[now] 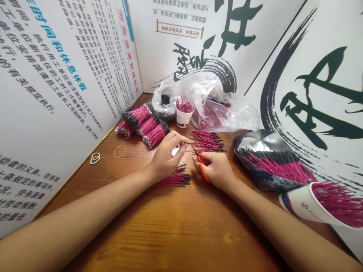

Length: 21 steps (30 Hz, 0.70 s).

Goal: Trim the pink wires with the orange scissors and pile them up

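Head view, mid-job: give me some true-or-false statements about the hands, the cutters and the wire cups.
1. The right hand grips orange-handled cutters. True.
2. The left hand lies flat on the table. False: its fingertips are pinched together beside the cutters' tip.
3. The wire bundles are bound with rubber bands. True.
4. The upright paper cup is empty. False: magenta wires stand in it.

Magenta wires [205, 140] with black tips lie on the brown wood-grain counter [170, 226], orange-handled snips [202, 166] sit in the right hand [217, 170], and white wall boards [312, 75] carry black brush strokes.
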Motion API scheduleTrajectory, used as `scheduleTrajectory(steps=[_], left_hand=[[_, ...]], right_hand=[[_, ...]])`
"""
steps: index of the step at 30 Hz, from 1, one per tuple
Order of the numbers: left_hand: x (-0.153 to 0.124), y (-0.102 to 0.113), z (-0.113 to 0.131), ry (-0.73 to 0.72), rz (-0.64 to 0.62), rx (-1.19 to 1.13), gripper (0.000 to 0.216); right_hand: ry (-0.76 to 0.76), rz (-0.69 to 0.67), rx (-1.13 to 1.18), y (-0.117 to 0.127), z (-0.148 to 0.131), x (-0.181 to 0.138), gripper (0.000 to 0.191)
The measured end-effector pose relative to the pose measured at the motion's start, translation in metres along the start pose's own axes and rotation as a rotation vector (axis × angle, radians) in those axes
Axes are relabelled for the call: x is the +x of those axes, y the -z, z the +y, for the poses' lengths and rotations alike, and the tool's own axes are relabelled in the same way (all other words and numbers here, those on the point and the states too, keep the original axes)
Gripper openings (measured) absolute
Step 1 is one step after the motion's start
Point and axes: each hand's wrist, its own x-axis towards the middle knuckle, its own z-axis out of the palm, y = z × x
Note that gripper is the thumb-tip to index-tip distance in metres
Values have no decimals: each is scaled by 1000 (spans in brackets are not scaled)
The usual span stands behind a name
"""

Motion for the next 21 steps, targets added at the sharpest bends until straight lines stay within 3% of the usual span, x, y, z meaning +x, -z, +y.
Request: scheduleTrajectory(steps=[21], left_hand=[[0,0,-2,17,-25,-1,10]], right_hand=[[7,5,8,0,1,0,42]])
